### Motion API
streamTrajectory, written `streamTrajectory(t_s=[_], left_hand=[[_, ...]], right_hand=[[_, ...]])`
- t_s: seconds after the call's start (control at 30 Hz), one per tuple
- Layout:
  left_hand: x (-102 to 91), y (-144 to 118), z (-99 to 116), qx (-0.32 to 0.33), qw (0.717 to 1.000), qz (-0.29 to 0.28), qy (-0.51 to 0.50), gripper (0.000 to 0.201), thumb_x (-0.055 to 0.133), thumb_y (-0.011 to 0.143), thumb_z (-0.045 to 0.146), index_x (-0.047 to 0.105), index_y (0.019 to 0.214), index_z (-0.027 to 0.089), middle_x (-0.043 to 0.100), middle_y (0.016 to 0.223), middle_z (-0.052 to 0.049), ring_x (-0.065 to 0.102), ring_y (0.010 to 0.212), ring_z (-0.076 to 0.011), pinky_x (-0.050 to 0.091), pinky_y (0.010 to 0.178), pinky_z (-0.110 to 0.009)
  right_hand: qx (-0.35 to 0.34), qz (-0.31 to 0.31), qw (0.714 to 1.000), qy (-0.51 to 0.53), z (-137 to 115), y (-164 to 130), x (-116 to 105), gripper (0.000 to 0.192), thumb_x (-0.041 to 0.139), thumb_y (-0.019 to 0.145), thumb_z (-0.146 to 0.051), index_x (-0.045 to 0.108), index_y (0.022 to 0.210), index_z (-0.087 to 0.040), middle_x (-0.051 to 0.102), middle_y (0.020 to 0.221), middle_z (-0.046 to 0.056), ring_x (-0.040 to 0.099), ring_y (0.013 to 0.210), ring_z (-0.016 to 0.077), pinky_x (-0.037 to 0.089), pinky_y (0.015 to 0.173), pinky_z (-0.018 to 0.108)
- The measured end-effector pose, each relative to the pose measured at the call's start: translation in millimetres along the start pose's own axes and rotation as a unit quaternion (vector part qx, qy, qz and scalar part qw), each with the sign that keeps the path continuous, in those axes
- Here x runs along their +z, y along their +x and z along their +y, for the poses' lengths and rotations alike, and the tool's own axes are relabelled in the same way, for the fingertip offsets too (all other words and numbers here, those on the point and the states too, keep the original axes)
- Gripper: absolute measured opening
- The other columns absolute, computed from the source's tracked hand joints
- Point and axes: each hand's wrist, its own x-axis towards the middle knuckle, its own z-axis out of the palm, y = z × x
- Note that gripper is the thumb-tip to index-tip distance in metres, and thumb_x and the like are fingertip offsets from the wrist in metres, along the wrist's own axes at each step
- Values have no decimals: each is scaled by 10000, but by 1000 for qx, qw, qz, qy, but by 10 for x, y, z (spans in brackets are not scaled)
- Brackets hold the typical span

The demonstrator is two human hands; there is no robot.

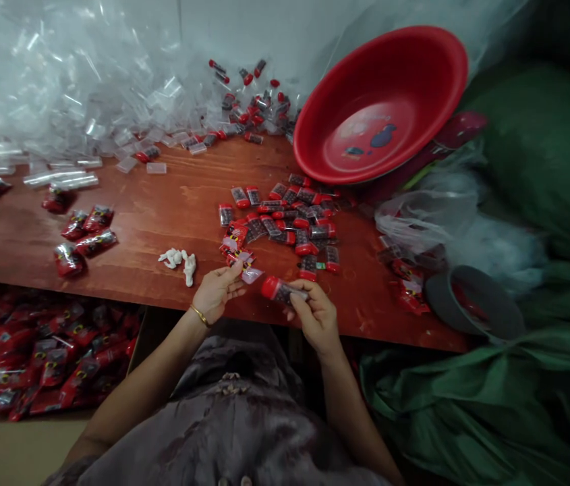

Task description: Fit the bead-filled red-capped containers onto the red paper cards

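A small tube point(280, 290) with a red cap and a dark, clear body lies nearly level over the near edge of the table, cap end pointing left, pinched at its other end between fingertips. Just to its left a small clear plastic bag point(251, 274) is held flat and slightly tilted, its open side facing the tube's cap, the two close but not touching. Behind the bag lies a printed red packet point(235, 238), resting on the tabletop.
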Motion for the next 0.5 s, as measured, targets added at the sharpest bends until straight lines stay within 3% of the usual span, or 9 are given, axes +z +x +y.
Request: streamTrajectory(t_s=[0.2, 0.37, 0.5], left_hand=[[44, -49, -11, 36, 999, -17, 33, 477, 849, 411, 459, 644, 682, 125, 662, 624, -21, 597, 559, -114, 480, 598, -250], [44, -72, -12, 100, 994, -26, 34, 413, 844, 451, 413, 686, 701, 124, 679, 661, -18, 590, 583, -106, 485, 621, -241], [56, -74, -41, 148, 986, -40, 62, 397, 841, 479, 350, 712, 789, 138, 711, 777, -31, 617, 668, -126, 495, 700, -258]], right_hand=[[5, -32, 999, -24, 20, 3, 95, 191, 525, 853, -356, 573, 959, -206, 544, 596, -51, 526, 450, 86, 425, 460, 205], [58, -36, 997, 42, 42, 40, 201, 225, 539, 830, -395, 565, 934, -197, 518, 576, -66, 502, 402, 70, 419, 424, 195], [63, -22, 995, 78, 11, 48, 244, 240, 545, 817, -409, 554, 930, -197, 534, 592, -63, 505, 398, 68, 438, 424, 200]])
